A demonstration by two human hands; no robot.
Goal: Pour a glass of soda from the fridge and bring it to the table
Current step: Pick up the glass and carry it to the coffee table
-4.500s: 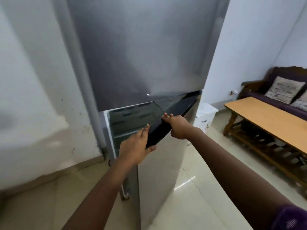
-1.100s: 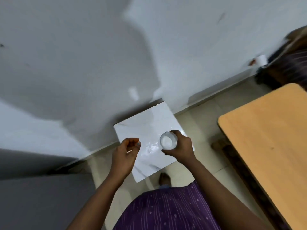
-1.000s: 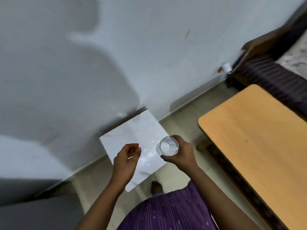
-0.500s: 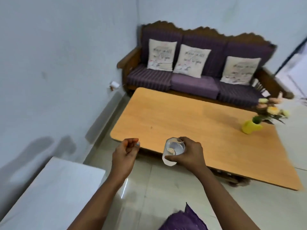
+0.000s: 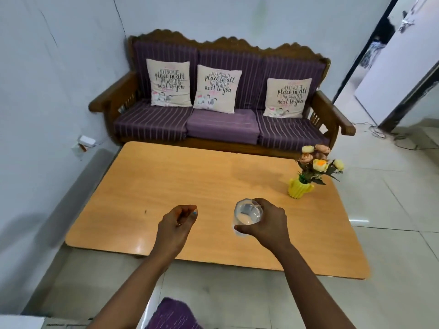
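A low table (image 5: 166,186) with a smooth, glossy top of pale orange wood grain and rounded corners fills the middle of the room, standing on large shiny cream floor tiles (image 5: 392,210). Behind its far edge sits a sofa (image 5: 223,124) with a dark carved wooden frame, scalloped along the top, and purple striped cushions; three square cream pillows (image 5: 169,83) with printed lettering lean against its back. The walls are plain pale blue-white. Near the table's far right corner stands a ribbed yellow vase (image 5: 299,188) of peach and yellow flowers.

Over the near half of the table, the right hand (image 5: 267,224) grips a clear, round glass (image 5: 247,216) from the side, fingers wrapped around it; I can't tell whether it touches the tabletop. Something pale shows inside it. The left hand (image 5: 177,225) hangs beside it, empty, fingers loosely curled inward.
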